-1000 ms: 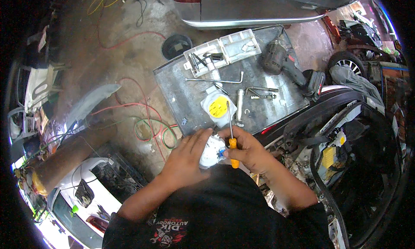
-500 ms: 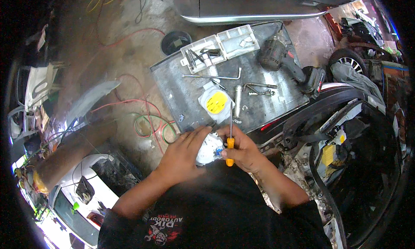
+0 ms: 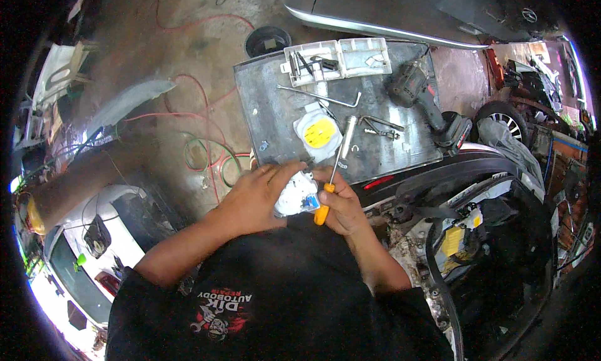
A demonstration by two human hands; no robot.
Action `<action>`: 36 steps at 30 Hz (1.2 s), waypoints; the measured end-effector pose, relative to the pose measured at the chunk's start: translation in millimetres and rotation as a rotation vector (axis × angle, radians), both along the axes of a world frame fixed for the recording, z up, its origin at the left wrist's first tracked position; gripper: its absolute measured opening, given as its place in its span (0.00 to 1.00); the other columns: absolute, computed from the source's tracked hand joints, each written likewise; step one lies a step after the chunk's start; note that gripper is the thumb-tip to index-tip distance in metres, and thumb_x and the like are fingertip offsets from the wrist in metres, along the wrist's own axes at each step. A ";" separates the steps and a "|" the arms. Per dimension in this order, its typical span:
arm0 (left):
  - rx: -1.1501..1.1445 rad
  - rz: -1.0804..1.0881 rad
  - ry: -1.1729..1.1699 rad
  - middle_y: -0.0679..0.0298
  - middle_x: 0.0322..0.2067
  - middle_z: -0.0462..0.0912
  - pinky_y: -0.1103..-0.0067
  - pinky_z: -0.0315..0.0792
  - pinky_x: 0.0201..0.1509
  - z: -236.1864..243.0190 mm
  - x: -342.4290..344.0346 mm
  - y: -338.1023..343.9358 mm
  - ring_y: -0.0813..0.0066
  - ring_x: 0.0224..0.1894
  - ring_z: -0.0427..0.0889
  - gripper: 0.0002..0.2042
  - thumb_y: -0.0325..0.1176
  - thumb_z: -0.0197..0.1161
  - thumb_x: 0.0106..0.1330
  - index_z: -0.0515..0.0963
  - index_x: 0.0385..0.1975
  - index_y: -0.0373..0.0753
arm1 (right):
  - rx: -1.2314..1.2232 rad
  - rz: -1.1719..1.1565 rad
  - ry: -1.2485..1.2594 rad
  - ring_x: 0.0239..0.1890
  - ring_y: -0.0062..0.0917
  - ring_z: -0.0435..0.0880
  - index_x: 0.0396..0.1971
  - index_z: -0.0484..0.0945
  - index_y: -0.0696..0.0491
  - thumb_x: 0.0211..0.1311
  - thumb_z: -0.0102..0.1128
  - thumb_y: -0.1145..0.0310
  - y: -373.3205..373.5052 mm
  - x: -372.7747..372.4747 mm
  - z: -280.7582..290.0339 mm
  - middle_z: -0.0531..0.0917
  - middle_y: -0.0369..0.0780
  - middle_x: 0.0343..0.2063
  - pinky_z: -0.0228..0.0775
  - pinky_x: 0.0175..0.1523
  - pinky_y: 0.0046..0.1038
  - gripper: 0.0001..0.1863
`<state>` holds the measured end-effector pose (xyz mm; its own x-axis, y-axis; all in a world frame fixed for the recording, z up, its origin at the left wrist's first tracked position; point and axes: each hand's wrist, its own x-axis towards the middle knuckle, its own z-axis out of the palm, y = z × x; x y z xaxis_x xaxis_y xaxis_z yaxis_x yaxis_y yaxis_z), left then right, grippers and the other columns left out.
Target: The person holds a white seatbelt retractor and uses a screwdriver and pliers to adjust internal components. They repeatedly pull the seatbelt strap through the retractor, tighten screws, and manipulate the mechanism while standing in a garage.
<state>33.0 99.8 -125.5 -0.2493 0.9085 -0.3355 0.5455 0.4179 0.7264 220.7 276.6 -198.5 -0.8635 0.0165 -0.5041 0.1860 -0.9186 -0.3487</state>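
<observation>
A rounded white plastic part (image 3: 293, 197) with a small blue piece (image 3: 310, 202) on its right side is held close to my chest. My left hand (image 3: 253, 195) is wrapped round its left and far side. In my right hand (image 3: 344, 204) is a screwdriver (image 3: 322, 212) with a yellow-orange handle, its shaft pointing away toward the tabletop. My right fingertips also reach the part's right edge. Just beyond my hands, a pale part with a yellow disc (image 3: 318, 133) lies on the dark metal tabletop (image 3: 266, 104), beside a shiny cylindrical socket tool (image 3: 348, 137).
On the table are an opened plastic case (image 3: 364, 57), a bent metal wrench (image 3: 322, 97), a ratchet (image 3: 382, 124) and a cordless impact wrench (image 3: 413, 88). A black bucket (image 3: 268, 41) and red hose (image 3: 206, 110) lie left. An opened-up car body (image 3: 451, 236) stands right.
The screwdriver has tilted, its handle end swinging left toward me. The white part has turned slightly in my hands, showing more of the blue piece. The whole view has shifted.
</observation>
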 end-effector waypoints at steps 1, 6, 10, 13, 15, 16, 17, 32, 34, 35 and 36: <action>0.028 0.005 0.016 0.44 0.69 0.78 0.56 0.75 0.73 0.4 1.5 -0.6 0.39 0.66 0.81 0.57 0.38 0.87 0.44 0.61 0.79 0.40 | 0.015 -0.009 0.003 0.66 0.31 0.80 0.66 0.79 0.49 0.68 0.74 0.70 -0.5 0.8 0.4 0.81 0.39 0.61 0.72 0.72 0.39 0.27; 0.088 0.040 0.022 0.46 0.70 0.78 0.56 0.75 0.74 -9.3 5.4 -2.9 0.42 0.67 0.81 0.55 0.39 0.87 0.47 0.62 0.78 0.40 | 0.034 -0.061 -0.020 0.61 0.30 0.82 0.62 0.81 0.48 0.69 0.72 0.70 -5.5 0.1 -2.1 0.81 0.38 0.60 0.73 0.70 0.39 0.22; 0.122 0.075 -0.036 0.47 0.71 0.77 0.58 0.74 0.76 -12.6 4.1 -7.4 0.43 0.70 0.80 0.52 0.39 0.86 0.50 0.65 0.78 0.40 | 0.129 -0.053 0.008 0.56 0.27 0.83 0.62 0.80 0.50 0.70 0.70 0.71 -5.3 -3.6 -2.5 0.81 0.37 0.57 0.76 0.64 0.35 0.22; 0.150 0.084 -0.122 0.47 0.71 0.76 0.59 0.73 0.76 -9.1 4.0 -9.3 0.44 0.71 0.79 0.51 0.38 0.85 0.51 0.66 0.78 0.39 | 0.128 -0.030 -0.035 0.54 0.25 0.82 0.63 0.79 0.51 0.71 0.69 0.70 -7.2 -4.4 6.9 0.81 0.36 0.55 0.77 0.60 0.32 0.22; 0.179 0.069 -0.121 0.47 0.72 0.76 0.58 0.72 0.76 -7.1 1.3 -9.8 0.44 0.71 0.78 0.50 0.37 0.84 0.51 0.66 0.78 0.39 | 0.187 -0.069 -0.070 0.55 0.25 0.82 0.65 0.78 0.51 0.71 0.69 0.69 -9.2 -10.2 21.6 0.81 0.36 0.54 0.78 0.60 0.32 0.24; 0.193 0.062 -0.121 0.47 0.72 0.76 0.58 0.71 0.77 -6.2 -0.3 -10.3 0.44 0.72 0.77 0.50 0.37 0.83 0.52 0.66 0.78 0.39 | 0.168 -0.047 -0.048 0.55 0.26 0.82 0.65 0.78 0.50 0.71 0.69 0.70 -9.5 -10.4 19.2 0.82 0.37 0.54 0.78 0.60 0.32 0.24; 0.192 0.056 -0.122 0.47 0.72 0.76 0.57 0.71 0.77 -6.7 -0.8 -10.3 0.44 0.72 0.77 0.50 0.37 0.83 0.52 0.66 0.78 0.39 | 0.152 -0.023 -0.029 0.56 0.26 0.82 0.66 0.78 0.50 0.71 0.69 0.70 -8.7 -9.7 15.2 0.82 0.37 0.54 0.78 0.61 0.32 0.25; 0.215 0.033 -0.107 0.45 0.66 0.79 0.55 0.72 0.74 -14.9 -10.9 -9.6 0.42 0.68 0.79 0.47 0.39 0.80 0.51 0.68 0.75 0.37 | 0.158 -0.084 -0.106 0.60 0.30 0.85 0.65 0.78 0.53 0.72 0.68 0.74 -13.9 -6.9 14.2 0.84 0.40 0.57 0.77 0.69 0.37 0.23; 0.072 0.119 -0.208 0.46 0.64 0.80 0.55 0.74 0.73 -14.7 -9.5 -10.0 0.43 0.66 0.81 0.46 0.41 0.82 0.52 0.69 0.74 0.37 | 0.178 -0.100 -0.133 0.60 0.29 0.85 0.65 0.78 0.52 0.72 0.67 0.74 -14.8 -5.2 10.6 0.84 0.40 0.57 0.77 0.68 0.36 0.23; 0.130 0.139 -0.158 0.46 0.61 0.82 0.56 0.75 0.71 -17.3 -8.5 -11.8 0.42 0.65 0.82 0.44 0.40 0.82 0.52 0.70 0.71 0.38 | 0.174 -0.102 -0.138 0.60 0.29 0.85 0.65 0.78 0.52 0.72 0.67 0.75 -13.7 -4.2 9.3 0.84 0.39 0.56 0.77 0.68 0.36 0.23; 0.188 0.160 -0.107 0.47 0.58 0.84 0.57 0.76 0.69 -21.1 -5.6 -15.0 0.42 0.64 0.82 0.42 0.39 0.83 0.52 0.71 0.69 0.38 | 0.169 -0.103 -0.142 0.60 0.29 0.85 0.64 0.77 0.52 0.72 0.67 0.75 -12.5 -3.2 8.8 0.84 0.39 0.56 0.77 0.68 0.36 0.22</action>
<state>27.4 84.8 -146.6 -0.3664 0.9094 -0.1970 0.3992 0.3449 0.8496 217.5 264.1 -189.6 -0.7733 0.1953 -0.6032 0.1522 -0.8664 -0.4757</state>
